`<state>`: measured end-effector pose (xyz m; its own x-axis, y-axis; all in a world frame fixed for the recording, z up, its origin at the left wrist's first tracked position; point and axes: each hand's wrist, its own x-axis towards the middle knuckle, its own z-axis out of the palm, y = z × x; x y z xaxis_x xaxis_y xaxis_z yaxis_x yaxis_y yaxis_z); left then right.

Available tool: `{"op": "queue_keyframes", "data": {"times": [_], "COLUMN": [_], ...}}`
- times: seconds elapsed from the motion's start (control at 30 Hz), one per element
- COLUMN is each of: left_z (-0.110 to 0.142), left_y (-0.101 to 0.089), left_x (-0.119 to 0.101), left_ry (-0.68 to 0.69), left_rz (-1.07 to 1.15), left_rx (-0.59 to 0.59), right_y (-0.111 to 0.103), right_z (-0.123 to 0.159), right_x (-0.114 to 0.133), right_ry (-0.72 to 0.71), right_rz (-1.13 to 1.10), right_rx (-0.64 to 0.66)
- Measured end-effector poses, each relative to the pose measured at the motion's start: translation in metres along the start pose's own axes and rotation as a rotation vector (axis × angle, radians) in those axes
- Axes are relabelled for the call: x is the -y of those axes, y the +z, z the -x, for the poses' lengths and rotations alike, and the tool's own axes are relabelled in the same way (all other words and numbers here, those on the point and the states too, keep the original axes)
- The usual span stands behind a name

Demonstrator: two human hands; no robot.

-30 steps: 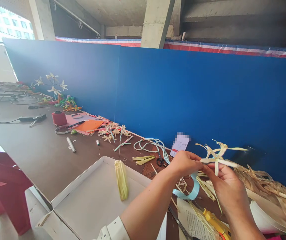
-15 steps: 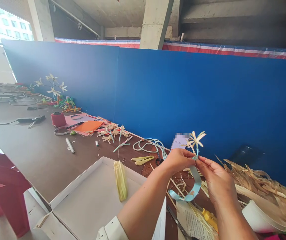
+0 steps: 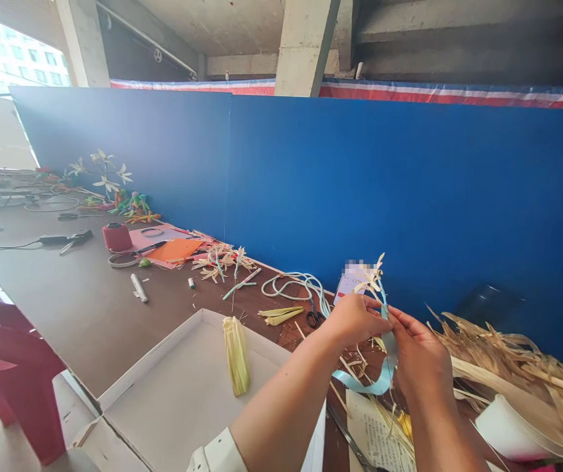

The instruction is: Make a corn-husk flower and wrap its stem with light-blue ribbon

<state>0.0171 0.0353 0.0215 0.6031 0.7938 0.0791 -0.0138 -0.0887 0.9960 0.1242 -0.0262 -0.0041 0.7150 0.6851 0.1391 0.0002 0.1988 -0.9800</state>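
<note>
In the head view, my left hand pinches the stem of a cream husk flower, whose upper stem is wrapped in light blue. My right hand is closed at the same stem, thumb and fingertips pressed together on a light blue ribbon-like strip where it meets the stem. The strip's free end hangs down in a curve below both hands. Thin bare stem shows below the fingers. Behind the flower leans a phone with a lit screen.
Left of my arm lies a white shallow box holding a pale green husk. Scissors, coiled cord and finished husk flowers lie along the blue partition. Dry husks and a white bowl are at right.
The flower has turned, its petals now pointing up and left rather than spreading right. More blue-wrapped stem shows above my fingers. My right hand has shifted slightly down and left.
</note>
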Motion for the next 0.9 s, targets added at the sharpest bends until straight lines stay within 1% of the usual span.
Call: {"op": "queue_keyframes", "data": {"times": [0.07,0.1,0.13,0.23,0.3,0.37,0.43,0.5,0.57,0.63,0.67,0.7,0.8,0.9], "left_z": [0.000,0.001,0.002,0.004,0.006,0.006,0.007,0.007,0.007,0.007,0.008,0.008,0.010,0.012], "left_y": [-0.001,-0.002,-0.003,-0.004,-0.003,-0.001,0.000,-0.001,-0.004,-0.012,-0.018,-0.026,-0.054,-0.077], "left_x": [0.000,-0.001,-0.003,-0.010,-0.012,-0.011,-0.009,-0.007,-0.007,-0.007,-0.008,-0.008,-0.007,-0.004], "left_ry": [0.003,-0.013,-0.043,-0.129,-0.143,-0.133,-0.141,-0.174,-0.211,-0.221,-0.204,-0.187,-0.138,-0.132], "left_rz": [-0.076,-0.083,-0.049,0.192,0.339,0.444,0.506,0.521,0.489,0.380,0.285,0.132,-0.279,-0.645], "left_rx": [-0.066,-0.088,-0.084,-0.004,0.069,0.179,0.245,0.249,0.270,0.318,0.305,0.261,0.069,-0.195], "right_y": [-0.002,-0.003,-0.004,-0.005,-0.005,-0.004,-0.004,-0.004,-0.006,-0.007,-0.008,-0.009,-0.009,-0.008], "right_z": [-0.001,-0.002,-0.003,-0.003,-0.002,0.000,0.001,0.002,0.002,0.001,0.001,0.000,0.000,-0.002], "right_x": [-0.001,-0.001,-0.002,-0.002,-0.001,0.000,0.001,0.001,0.001,0.000,0.000,0.000,-0.001,-0.002], "right_ry": [-0.012,-0.025,-0.034,-0.026,-0.022,-0.037,-0.048,-0.055,-0.075,-0.120,-0.147,-0.169,-0.198,-0.194], "right_rz": [-0.061,-0.088,-0.114,-0.155,-0.147,-0.129,-0.131,-0.149,-0.151,-0.126,-0.116,-0.114,-0.141,-0.166], "right_rx": [-0.014,-0.019,-0.020,-0.022,-0.029,-0.026,-0.019,-0.015,-0.021,-0.038,-0.051,-0.064,-0.101,-0.123]}}
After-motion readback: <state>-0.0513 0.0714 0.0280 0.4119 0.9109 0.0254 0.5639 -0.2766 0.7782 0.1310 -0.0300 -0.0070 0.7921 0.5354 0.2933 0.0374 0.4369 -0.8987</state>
